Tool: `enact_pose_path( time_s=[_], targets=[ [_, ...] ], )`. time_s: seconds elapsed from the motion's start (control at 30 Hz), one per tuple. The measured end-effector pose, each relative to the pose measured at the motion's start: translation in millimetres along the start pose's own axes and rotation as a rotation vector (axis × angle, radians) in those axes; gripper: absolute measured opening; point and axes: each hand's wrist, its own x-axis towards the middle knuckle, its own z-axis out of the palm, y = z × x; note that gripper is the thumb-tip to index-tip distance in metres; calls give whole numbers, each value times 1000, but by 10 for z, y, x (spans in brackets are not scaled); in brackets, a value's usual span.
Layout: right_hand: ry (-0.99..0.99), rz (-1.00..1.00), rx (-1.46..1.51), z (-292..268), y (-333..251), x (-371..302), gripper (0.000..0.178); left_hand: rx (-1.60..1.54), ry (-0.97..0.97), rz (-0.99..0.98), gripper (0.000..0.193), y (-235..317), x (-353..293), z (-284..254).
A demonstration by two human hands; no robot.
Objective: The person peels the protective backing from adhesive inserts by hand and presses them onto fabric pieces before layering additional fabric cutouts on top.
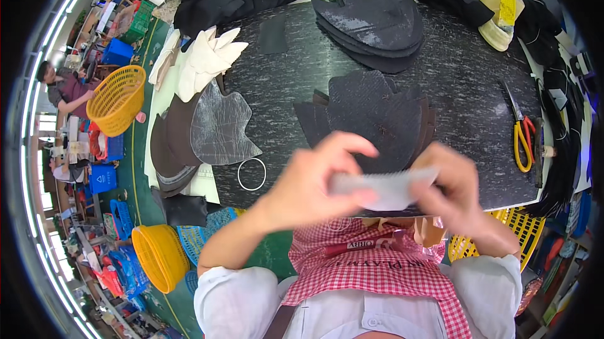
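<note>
Over the near edge of the table, a small pale grey piece (pixel 389 192) with a toothed upper edge is stretched between my two hands. My left hand (pixel 314 178) pinches its left end between thumb and fingers. Its right end sits in the fingers of my right hand (pixel 450 185), which is smeared by motion. Just beyond my hands lies a fanned stack of black cut leather-like pieces (pixel 371 109). To the left rest dark brown pieces with a shiny one (pixel 220 125) on top, and a white ring (pixel 251 174).
Another black stack (pixel 371 21) lies farther back on the dark table (pixel 277 94). Cream pieces (pixel 207 62) are at the left. Scissors with yellow and red handles (pixel 522 141) lie right. Yellow baskets (pixel 160 257) stand on the floor. A person (pixel 69 90) is beyond, left.
</note>
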Motion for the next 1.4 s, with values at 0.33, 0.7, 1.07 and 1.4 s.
enact_pose_path(
  time_s=[0.33,0.7,1.07,1.4],
  targets=[
    [109,-11,-363,26,397,240,14,82,141,-93,29,-242,167,-64],
    [-454,-302,-761,254,154,89,75,615,240,317,36,-395,158,47],
    [-390,-305,-840,291,248,-22,69,1440,701,-322,12,-897,-1006,-1268],
    [-471,-275,-872,249,98,98,66,1258,820,-103,18,-1178,-972,-1318]
  ],
)
